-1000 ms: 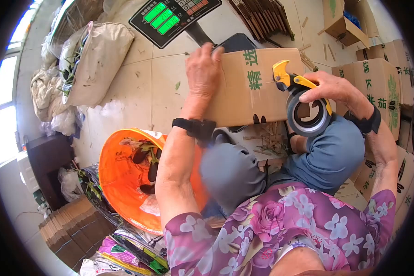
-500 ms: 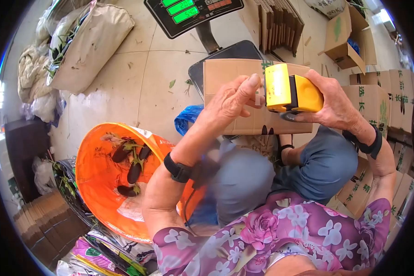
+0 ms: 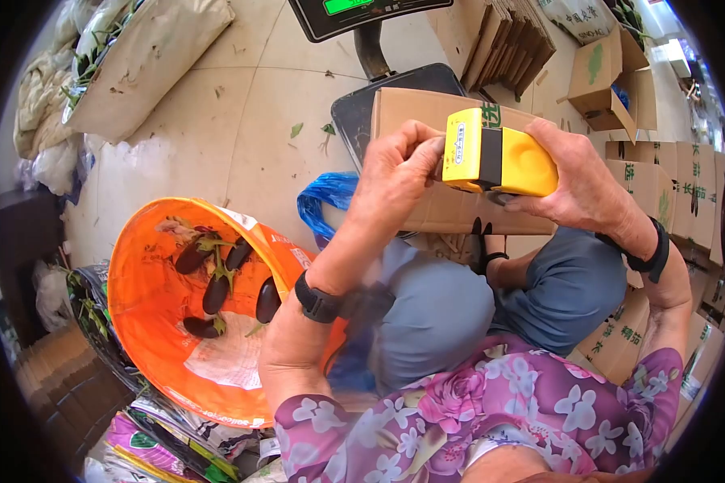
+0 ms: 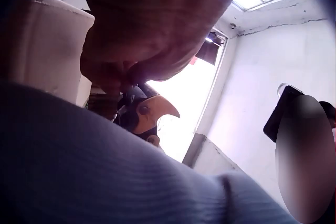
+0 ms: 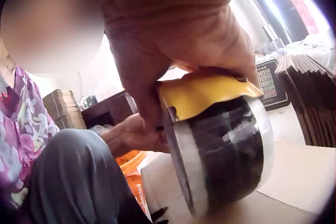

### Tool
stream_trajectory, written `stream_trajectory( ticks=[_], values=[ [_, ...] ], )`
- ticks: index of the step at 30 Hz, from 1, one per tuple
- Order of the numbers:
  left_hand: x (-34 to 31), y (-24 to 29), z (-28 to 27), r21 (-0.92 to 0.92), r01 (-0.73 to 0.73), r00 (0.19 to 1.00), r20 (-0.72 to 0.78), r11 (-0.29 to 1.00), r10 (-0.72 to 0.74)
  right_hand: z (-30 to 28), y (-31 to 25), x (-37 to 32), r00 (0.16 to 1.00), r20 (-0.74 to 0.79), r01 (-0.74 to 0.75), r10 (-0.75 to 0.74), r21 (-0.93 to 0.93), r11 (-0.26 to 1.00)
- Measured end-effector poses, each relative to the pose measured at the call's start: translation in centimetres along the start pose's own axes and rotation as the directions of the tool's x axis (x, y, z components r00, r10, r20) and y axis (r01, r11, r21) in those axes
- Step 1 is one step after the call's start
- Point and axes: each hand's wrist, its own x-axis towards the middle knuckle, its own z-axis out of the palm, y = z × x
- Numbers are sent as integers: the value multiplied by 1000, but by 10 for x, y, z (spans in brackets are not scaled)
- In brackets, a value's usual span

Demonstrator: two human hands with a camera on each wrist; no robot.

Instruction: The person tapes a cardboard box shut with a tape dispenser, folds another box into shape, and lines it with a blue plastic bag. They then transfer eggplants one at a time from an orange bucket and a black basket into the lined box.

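Note:
My right hand (image 3: 584, 177) grips a yellow tape dispenser (image 3: 463, 149) over a cardboard box (image 3: 451, 209) with green print. Black and grey bands of the tape roll (image 5: 226, 155) show under the dispenser's yellow body in the right wrist view. My left hand (image 3: 395, 177) is at the dispenser's front end, thumb and fingertips pinched together there on the tape end; the strip itself is mostly hidden. In the left wrist view the dispenser's hooked front part (image 4: 149, 113) shows beyond my left hand (image 4: 147, 29). The box sits in front of my knees, overlapping the black scale platform (image 3: 358, 117).
An orange bucket (image 3: 125, 322) with several eggplants (image 3: 217, 294) stands on the left. A blue plastic bag (image 3: 314, 205) lies beside the box. Folded cartons (image 3: 511, 48) stand behind; printed boxes (image 3: 652, 189) are stacked at right. A white sack (image 3: 157, 68) lies at far left.
My left hand has left the box's far-left edge and come to the dispenser's front end. The dispenser has moved left and turned from side-on, its yellow top now facing up.

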Motion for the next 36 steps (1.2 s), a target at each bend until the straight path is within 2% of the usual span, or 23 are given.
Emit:
stream_trajectory(
  ticks=[2,3,5,7,9,12,13,15,16,18,19,21,23,25,26,30,32,36],
  values=[
    [-6,6,-9,148,-72,991,-97,986,87,-2,-8,4,1000,8,-1,2,-12,1000],
    [-9,4,-21,142,-71,991,-104,987,86,-5,-10,5,1000,16,2,-2,-13,1000],
    [-11,-2,-62,179,-62,953,-280,982,111,-12,-10,4,999,26,24,-22,-52,998],
    [-21,-10,-115,32,-75,902,-424,997,82,-15,6,-4,1000,27,-5,7,-107,994],
    [-32,-26,-160,-86,-129,884,-461,988,75,-16,9,-7,998,22,-47,52,-163,985],
    [-30,-37,-178,-68,-188,892,-430,980,141,-12,0,-1,996,47,-76,82,-125,989],
    [-30,-42,-181,-71,-187,890,-434,980,138,-12,-2,1,995,43,-82,90,-159,984],
    [-27,-49,-182,99,-179,880,-428,979,204,-12,-4,3,994,40,-91,101,-195,976],
    [-24,-52,-182,95,-182,880,-428,979,205,-12,-4,4,992,53,-100,113,-196,976],
    [-19,-58,-178,289,-121,834,-489,950,255,-10,-4,6,990,70,-109,125,-199,974],
    [-18,-60,-177,286,-121,833,-491,951,254,-8,-4,7,990,72,-107,122,-187,976],
    [-15,-66,-176,429,-50,815,-505,902,285,-5,-4,9,990,75,-106,120,-175,979],
    [-8,-78,-180,471,-11,806,-518,882,287,-2,-3,9,992,74,-89,103,-175,981],
    [-3,-84,-173,755,33,740,-458,655,492,2,-3,11,993,68,-86,99,-179,980],
    [0,-89,-167,758,77,753,-470,648,461,3,-1,10,994,55,-84,96,-187,979],
    [24,-139,-155,769,70,748,-462,635,476,11,-1,14,995,72,-55,73,-225,973],
    [31,-150,-144,751,-19,765,-414,660,493,15,-3,12,997,58,-31,50,-287,957],
    [48,-182,-121,673,-15,797,-439,739,415,16,-3,14,996,76,-31,56,-293,956]
  ],
)
